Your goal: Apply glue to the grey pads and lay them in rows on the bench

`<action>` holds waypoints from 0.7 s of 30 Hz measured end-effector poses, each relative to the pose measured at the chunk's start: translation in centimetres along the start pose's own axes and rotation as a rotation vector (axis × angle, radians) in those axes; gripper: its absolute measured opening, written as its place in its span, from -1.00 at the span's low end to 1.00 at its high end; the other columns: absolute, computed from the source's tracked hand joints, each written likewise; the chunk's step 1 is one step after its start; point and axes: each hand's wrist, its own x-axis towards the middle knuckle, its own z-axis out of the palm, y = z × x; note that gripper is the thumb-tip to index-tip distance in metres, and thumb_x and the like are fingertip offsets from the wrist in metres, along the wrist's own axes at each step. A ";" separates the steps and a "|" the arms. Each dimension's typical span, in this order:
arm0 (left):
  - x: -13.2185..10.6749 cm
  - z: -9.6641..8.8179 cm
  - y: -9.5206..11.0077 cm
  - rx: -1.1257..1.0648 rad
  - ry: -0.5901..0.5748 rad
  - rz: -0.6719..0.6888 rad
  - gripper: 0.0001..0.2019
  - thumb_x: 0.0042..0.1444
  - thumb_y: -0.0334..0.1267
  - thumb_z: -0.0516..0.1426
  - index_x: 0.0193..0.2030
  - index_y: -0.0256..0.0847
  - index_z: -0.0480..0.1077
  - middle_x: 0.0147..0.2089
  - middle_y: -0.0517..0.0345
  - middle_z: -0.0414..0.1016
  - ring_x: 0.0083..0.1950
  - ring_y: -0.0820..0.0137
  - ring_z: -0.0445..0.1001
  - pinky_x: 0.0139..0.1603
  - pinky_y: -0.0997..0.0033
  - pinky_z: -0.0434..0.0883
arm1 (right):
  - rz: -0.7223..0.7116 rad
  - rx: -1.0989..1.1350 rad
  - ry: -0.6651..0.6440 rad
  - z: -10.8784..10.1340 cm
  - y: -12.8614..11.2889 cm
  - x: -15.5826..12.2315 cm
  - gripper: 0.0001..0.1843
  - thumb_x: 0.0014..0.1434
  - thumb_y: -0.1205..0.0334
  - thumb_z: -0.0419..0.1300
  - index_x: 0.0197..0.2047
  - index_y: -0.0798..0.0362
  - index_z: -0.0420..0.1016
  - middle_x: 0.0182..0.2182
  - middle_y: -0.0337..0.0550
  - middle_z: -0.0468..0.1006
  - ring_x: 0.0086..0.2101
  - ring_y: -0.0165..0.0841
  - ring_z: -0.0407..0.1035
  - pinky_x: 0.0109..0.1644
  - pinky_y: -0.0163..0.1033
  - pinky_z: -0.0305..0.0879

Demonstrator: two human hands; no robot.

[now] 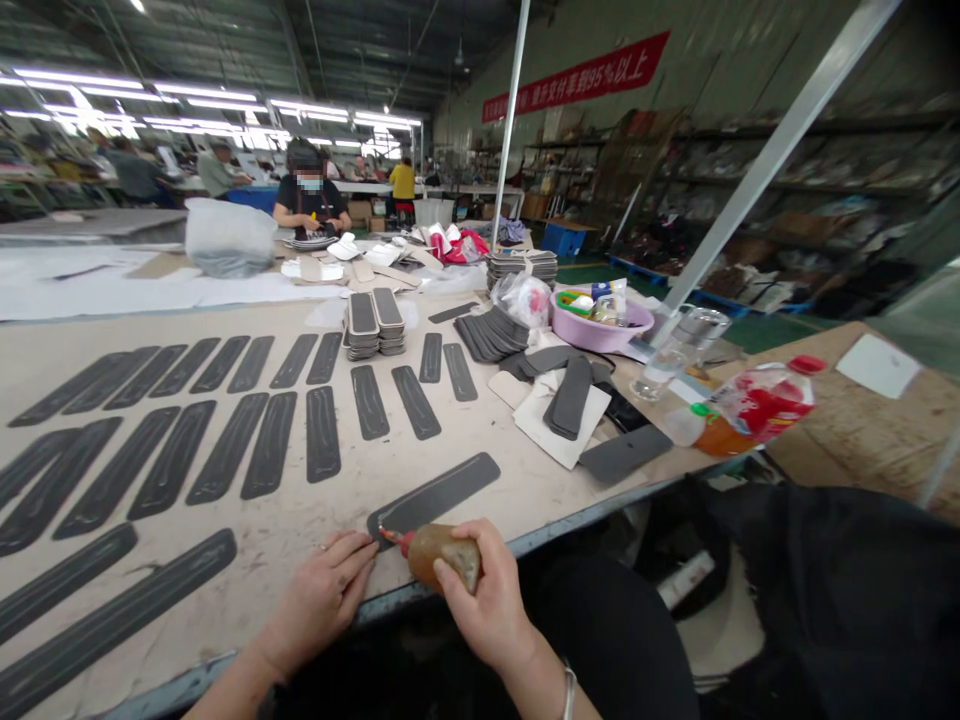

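A brown glue bottle (pixel 442 558) with a red nozzle lies tilted in my right hand (pixel 487 590), its fingers wrapped round the body. The nozzle tip meets the near left end of a dark grey rounded strip (pixel 442 490), where a glossy line of glue runs along the edge. My left hand (pixel 326 590) rests on the table, fingers stretched out and fingertips touching that same end. To the left, several similar grey strips (pixel 161 460) lie in rows with glossy lines on their tops.
Stacked pale-edged pieces (pixel 375 322) stand mid-table, beside a pile of dark strips (pixel 491 332). A pink basin (pixel 600 325), a clear cup (pixel 679 350) and a red-labelled bottle (pixel 765 405) sit at right. A metal pole (pixel 772 160) slants upward. Across the table a masked co-worker (pixel 309 200) handles pieces.
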 end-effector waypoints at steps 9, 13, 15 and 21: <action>0.3 -0.1 -0.1 0.075 0.043 0.066 -0.75 0.24 -0.32 0.01 -0.14 -0.20 0.52 -0.16 0.05 0.57 -0.14 0.38 0.52 -0.05 0.40 0.51 | 0.065 -0.128 0.078 -2.7 0.7 -0.1 -0.81 0.11 0.25 0.16 -0.17 0.01 0.32 -0.34 -0.18 0.42 -0.35 -0.30 0.37 -0.26 -0.19 0.35; 0.4 -0.2 -0.5 0.107 0.052 0.103 -0.76 0.23 -0.29 0.03 -0.13 -0.17 0.53 -0.13 0.08 0.57 -0.11 0.37 0.52 -0.03 0.37 0.51 | 0.096 -0.280 0.233 -4.9 2.5 0.8 -0.82 0.15 0.20 0.17 -0.16 0.02 0.33 -0.32 -0.15 0.43 -0.32 -0.26 0.38 -0.22 -0.15 0.35; 0.4 -0.2 -0.7 0.113 0.060 0.114 -0.77 0.23 -0.27 0.04 -0.13 -0.17 0.52 -0.13 0.08 0.57 -0.11 0.36 0.53 -0.03 0.38 0.50 | 0.077 -0.343 0.313 -5.6 3.0 1.2 -0.81 0.16 0.18 0.18 -0.16 0.02 0.33 -0.32 -0.14 0.43 -0.30 -0.24 0.38 -0.20 -0.13 0.34; 0.6 0.1 -1.1 0.113 0.067 0.145 -0.79 0.21 -0.25 0.05 -0.15 -0.18 0.51 -0.16 0.11 0.59 -0.13 0.36 0.53 -0.07 0.41 0.51 | 0.057 -0.130 0.232 -3.6 1.5 1.0 -0.80 0.13 0.21 0.16 -0.16 0.01 0.31 -0.35 -0.20 0.41 -0.37 -0.31 0.36 -0.29 -0.21 0.33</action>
